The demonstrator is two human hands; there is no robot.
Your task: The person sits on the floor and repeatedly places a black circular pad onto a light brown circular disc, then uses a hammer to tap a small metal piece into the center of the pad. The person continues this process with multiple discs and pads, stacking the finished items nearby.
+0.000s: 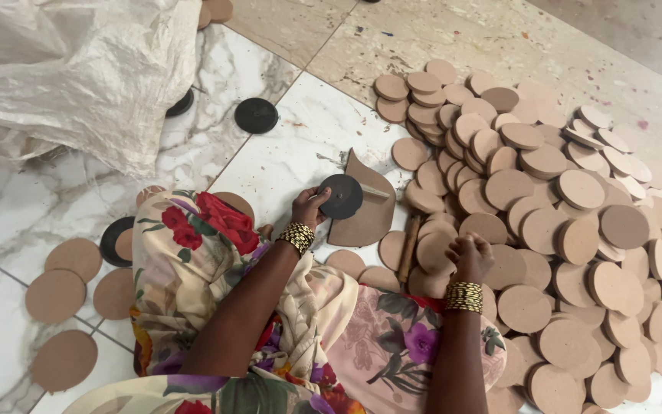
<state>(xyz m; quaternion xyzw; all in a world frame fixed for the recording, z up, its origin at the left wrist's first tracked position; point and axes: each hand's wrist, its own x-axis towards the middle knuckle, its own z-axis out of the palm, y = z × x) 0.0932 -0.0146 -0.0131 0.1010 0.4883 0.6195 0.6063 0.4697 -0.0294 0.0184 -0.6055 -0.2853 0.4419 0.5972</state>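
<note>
Floral cloth (285, 337) covers the person's lap at the bottom edge. From it the left hand (309, 207) reaches forward, its fingers closed on the rim of a black disc (341, 196), held just over a leaf-shaped brown board (365, 218) on the floor (285, 146). The right hand (470, 257) rests on the near edge of a big pile of round brown discs (545, 207), fingers curled shut; whether they hold a disc I cannot tell. A wooden stick (409, 249) lies between the hands. Farther out, another black disc (256, 115) lies on the white marble, near a crumpled plastic sack (70, 73). Loose brown discs (63, 295) lie at left.
</note>
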